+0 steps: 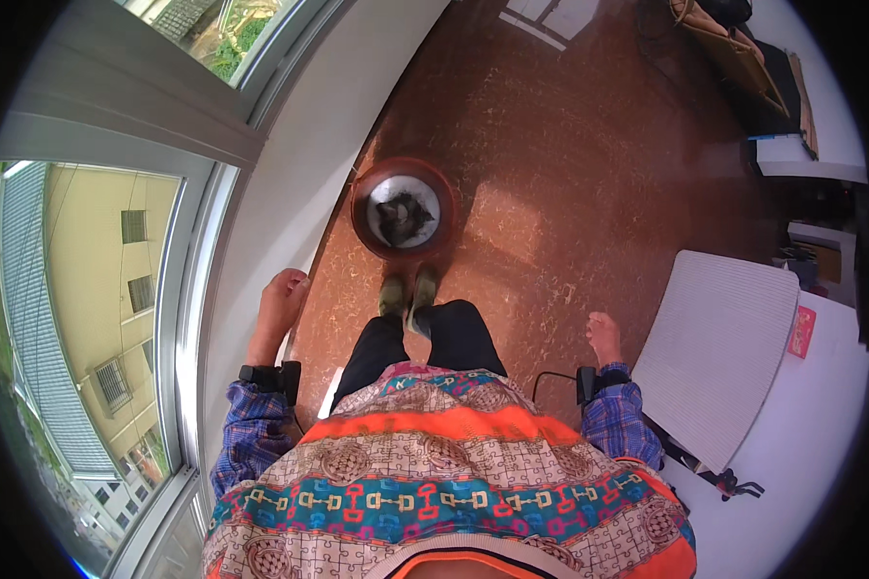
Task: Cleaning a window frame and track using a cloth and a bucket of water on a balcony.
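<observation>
My left hand (282, 293) hangs at my left side beside the wall below the window, its fingers curled in with nothing seen in them. On the other side, my right hand (603, 336) is held out over the floor near the white-covered surface, loosely closed and also holding nothing visible. Ahead of my feet stands a round reddish-brown tub (361, 214). Inside it is something white, like foam or a liner, with a dark bundle (403, 220) in the middle whose kind I cannot make out. Neither hand touches the tub.
Windows (188, 193) and a pale wall (309, 125) run along the left. On the right lies a ribbed whitish board (710, 352) on a white surface, with a red card (802, 332) beside it. A cardboard box (743, 63) stands farther back. The floor (550, 164) is reddish-brown.
</observation>
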Demonstrator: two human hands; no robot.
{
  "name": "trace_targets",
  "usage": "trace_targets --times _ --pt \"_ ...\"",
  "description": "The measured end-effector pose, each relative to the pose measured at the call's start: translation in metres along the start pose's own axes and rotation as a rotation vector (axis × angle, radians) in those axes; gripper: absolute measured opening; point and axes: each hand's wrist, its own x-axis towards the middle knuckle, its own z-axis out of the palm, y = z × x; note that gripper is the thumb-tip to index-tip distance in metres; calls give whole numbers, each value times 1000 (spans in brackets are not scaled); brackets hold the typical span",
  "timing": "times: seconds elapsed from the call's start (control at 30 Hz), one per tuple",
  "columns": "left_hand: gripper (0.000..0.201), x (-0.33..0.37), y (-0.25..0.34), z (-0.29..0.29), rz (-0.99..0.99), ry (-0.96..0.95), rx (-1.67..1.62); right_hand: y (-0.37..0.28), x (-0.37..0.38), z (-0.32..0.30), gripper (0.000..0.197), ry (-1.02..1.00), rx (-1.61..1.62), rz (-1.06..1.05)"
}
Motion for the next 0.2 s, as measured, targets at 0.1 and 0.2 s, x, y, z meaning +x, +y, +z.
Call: trace_targets --times 0.1,0.2 --pt "20 69 59 37 260 -108 185 109 -83 -58 26 99 129 419" --pt "22 145 98 82 328 -238 380 130 -125 -44 29 79 209 690"
